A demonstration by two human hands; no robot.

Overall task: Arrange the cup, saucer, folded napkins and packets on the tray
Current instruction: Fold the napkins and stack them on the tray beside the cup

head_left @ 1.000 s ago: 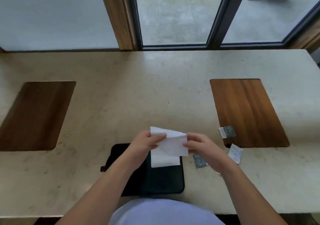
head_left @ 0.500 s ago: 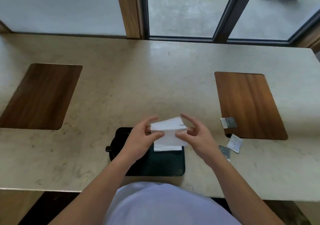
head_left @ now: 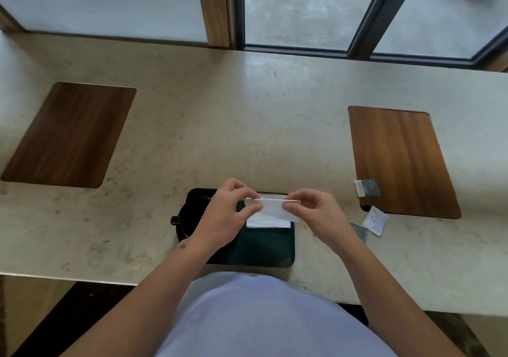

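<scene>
Head view shows the left hand [head_left: 222,213] and right hand [head_left: 316,213] pinching opposite ends of a white paper napkin [head_left: 272,209], held folded above a dark rectangular tray [head_left: 264,249]. A second white folded napkin [head_left: 268,223] already lies on the tray's far half. Just right of the tray, three small paper packets wait on the pale stone counter [head_left: 247,136]: one grey [head_left: 367,188], one white [head_left: 375,220], one grey [head_left: 360,231]. A dark round shape at the tray's left may be the cup or saucer; I cannot tell. By my judgement the task is early, with packets unplaced.
</scene>
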